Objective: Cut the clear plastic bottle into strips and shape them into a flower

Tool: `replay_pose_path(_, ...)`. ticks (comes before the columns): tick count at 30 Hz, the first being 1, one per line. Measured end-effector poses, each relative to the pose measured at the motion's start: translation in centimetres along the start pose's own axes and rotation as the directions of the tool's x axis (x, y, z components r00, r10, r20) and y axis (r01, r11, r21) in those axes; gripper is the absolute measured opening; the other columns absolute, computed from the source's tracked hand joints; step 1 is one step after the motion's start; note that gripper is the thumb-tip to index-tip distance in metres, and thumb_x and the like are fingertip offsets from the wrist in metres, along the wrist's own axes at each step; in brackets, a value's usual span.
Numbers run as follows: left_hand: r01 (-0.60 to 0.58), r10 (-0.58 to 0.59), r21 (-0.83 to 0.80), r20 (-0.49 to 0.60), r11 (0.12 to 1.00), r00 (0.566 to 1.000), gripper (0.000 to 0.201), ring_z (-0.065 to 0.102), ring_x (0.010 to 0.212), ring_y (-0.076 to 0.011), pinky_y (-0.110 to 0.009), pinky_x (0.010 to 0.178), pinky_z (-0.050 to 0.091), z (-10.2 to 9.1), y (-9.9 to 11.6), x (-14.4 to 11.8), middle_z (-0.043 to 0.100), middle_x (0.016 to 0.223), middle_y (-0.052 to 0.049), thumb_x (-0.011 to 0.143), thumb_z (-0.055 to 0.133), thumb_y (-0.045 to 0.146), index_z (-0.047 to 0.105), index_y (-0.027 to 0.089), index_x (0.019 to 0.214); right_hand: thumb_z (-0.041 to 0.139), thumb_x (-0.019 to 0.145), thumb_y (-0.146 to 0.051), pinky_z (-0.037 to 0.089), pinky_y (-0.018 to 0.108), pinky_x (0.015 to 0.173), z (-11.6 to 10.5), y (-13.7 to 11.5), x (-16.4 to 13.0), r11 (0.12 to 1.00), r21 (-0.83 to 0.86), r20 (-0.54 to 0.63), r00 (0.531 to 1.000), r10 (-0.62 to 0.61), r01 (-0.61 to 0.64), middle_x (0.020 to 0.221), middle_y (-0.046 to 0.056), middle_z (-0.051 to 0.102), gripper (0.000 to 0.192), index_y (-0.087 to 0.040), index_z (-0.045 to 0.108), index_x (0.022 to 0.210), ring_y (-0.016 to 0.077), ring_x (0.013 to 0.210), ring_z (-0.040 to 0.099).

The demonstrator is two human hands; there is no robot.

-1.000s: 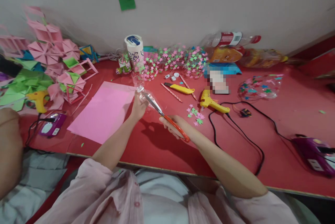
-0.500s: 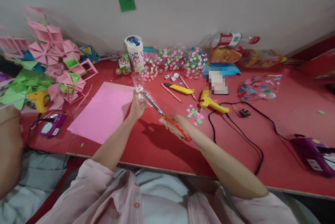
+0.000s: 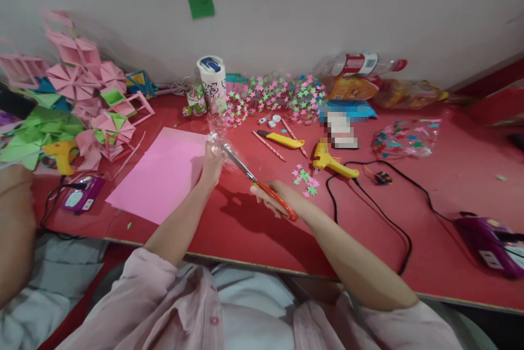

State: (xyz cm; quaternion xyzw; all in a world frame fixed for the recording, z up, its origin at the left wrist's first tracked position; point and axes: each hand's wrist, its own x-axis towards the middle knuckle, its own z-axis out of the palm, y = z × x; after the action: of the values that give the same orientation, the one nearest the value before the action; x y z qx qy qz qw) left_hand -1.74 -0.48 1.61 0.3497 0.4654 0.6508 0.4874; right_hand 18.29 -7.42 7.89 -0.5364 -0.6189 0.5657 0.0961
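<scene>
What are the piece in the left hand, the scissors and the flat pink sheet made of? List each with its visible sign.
Clear piece in the left hand: likely thin plastic, see-through and glinting.
Scissors in the right hand: shiny grey metal blades, glossy orange handles, probably plastic.
Pink sheet: matte, flat, probably paper.

I see red table (image 3: 245, 235) | pink sheet (image 3: 161, 175) | yellow glue gun (image 3: 331, 160) | paper stars (image 3: 305, 178) | yellow cutter (image 3: 282, 140) | purple box (image 3: 493, 241)

Soft, even indoor light falls from above. Dull shadows of the arms lie on the red desk (image 3: 409, 191) toward 6 o'clock. The wide lens bends the desk edge and wall, and corners at 9 and 3 o'clock smear. One patch is pixelated.
</scene>
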Motion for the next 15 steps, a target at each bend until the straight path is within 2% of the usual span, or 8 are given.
replay_pose_path(2,0.096,-0.096,-0.107,0.012,0.990,0.995,0.056,0.066,0.080,-0.0153,-0.032,0.079,0.053,0.1,0.5,0.0,0.065,0.086,0.003,0.068,0.072,0.016,0.052,0.030,0.118,0.055,0.074,-0.078,0.037,0.022,0.042,-0.1,-0.2,-0.1,1.000,-0.014,0.001,1.000,-0.016,0.016,0.042,-0.007,0.044,0.059,-0.019,0.053,0.067,0.0081,0.034,0.046)
replay_pose_path(5,0.201,-0.176,-0.227,0.127,0.953,0.976,0.064,0.067,0.079,-0.0153,-0.034,0.081,0.052,0.1,1.3,-0.1,0.066,0.085,0.004,0.061,0.074,0.015,0.051,0.030,0.118,0.054,0.074,-0.078,0.037,0.022,0.043,-0.4,-0.4,-0.1,0.998,-0.056,-0.044,0.999,-0.004,0.001,0.040,-0.007,0.045,0.059,-0.020,0.052,0.065,0.0089,0.034,0.046)
replay_pose_path(8,0.262,-0.203,-0.290,0.218,0.921,0.955,0.053,0.068,0.084,-0.0182,-0.038,0.084,0.052,0.2,1.7,-0.3,0.068,0.088,0.001,0.061,0.077,0.027,0.053,0.026,0.109,0.056,0.073,-0.077,0.036,0.023,0.044,-0.9,-0.5,-0.2,0.997,-0.067,-0.082,0.996,0.020,-0.025,0.040,-0.006,0.046,0.058,-0.020,0.051,0.066,0.0092,0.034,0.046)
replay_pose_path(11,0.254,-0.190,-0.294,0.231,0.921,0.954,0.045,0.069,0.082,-0.0191,-0.040,0.084,0.054,0.2,1.5,-0.1,0.066,0.082,0.001,0.062,0.080,0.039,0.054,0.023,0.096,0.056,0.073,-0.077,0.038,0.023,0.047,-1.3,-0.6,-0.4,0.996,-0.089,-0.089,0.996,-0.007,-0.001,0.040,-0.006,0.046,0.057,-0.021,0.049,0.067,0.0106,0.039,0.048)
replay_pose_path(15,0.171,-0.131,-0.245,0.170,0.954,0.977,0.042,0.068,0.080,-0.0174,-0.040,0.084,0.055,0.1,1.2,0.5,0.064,0.084,0.001,0.065,0.080,0.041,0.053,0.022,0.092,0.056,0.071,-0.079,0.038,0.024,0.048,-1.9,-0.2,-0.3,0.984,-0.180,-0.088,0.996,-0.026,0.010,0.048,-0.005,0.049,0.059,-0.021,0.047,0.068,0.0112,0.043,0.050)
